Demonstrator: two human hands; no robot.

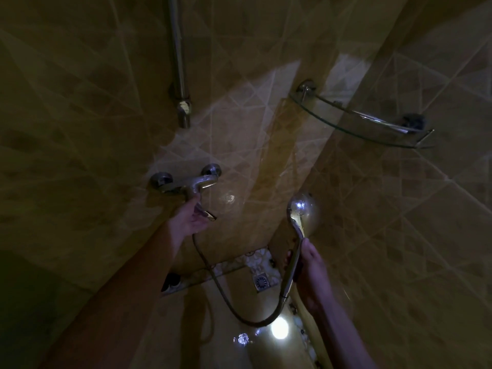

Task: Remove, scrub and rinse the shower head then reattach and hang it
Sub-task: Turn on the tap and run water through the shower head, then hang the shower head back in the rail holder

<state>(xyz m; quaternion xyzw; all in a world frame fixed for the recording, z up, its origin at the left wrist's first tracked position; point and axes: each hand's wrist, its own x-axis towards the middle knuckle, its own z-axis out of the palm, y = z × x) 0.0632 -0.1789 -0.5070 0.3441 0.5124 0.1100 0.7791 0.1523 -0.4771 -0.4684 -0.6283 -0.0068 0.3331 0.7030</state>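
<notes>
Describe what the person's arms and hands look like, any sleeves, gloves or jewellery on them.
Both forearms are bare as far as the frame shows, with no sleeve in sight. The left hand and the right hand wear no gloves. No watch, ring or bracelet shows on either hand or wrist, though the dim light could hide small details.
</notes>
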